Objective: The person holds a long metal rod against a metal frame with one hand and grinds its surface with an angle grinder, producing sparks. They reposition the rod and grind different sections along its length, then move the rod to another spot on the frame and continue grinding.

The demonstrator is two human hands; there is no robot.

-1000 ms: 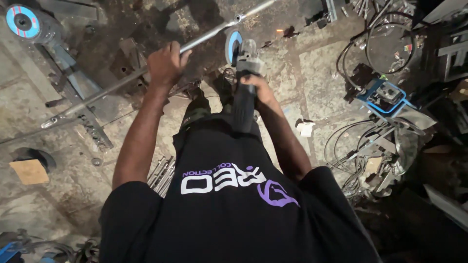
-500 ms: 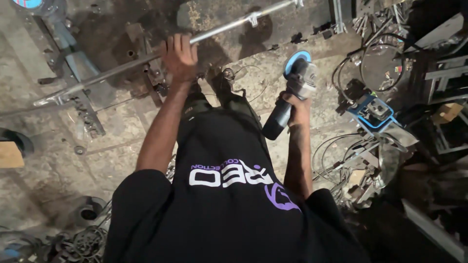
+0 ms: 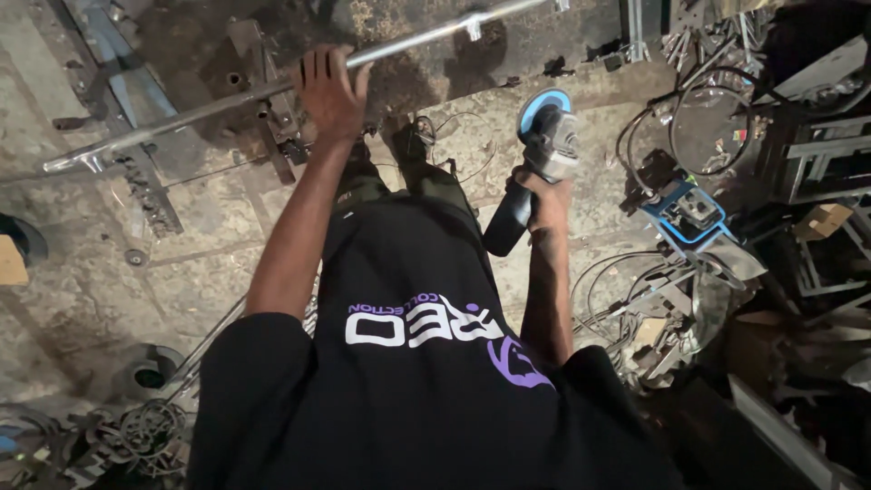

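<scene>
Left hand point(image 3: 331, 91) is clamping your long silver metal rod point(image 3: 181, 113), which is running diagonally across the floor ahead. Right hand point(image 3: 543, 195) is gripping the grey angle grinder point(image 3: 535, 168), blue disc pointing forward, well right of the rod.

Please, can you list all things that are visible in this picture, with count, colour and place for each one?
metal bar: one, silver-grey, long, runs across the upper left to the top middle.
angle grinder: one, grey and black with a blue disc, right of centre.
blue machine: one, blue and grey, on the floor at the right, with cables about it.
metal scrap: a pile, dark grey, bottom left.
wooden block: one, tan, left edge.
floor: stone, grey-brown, dusty.
black shirt: one, with white and purple print, bottom centre.
left hand: grips the metal bar.
right hand: holds the angle grinder by its body.
</scene>
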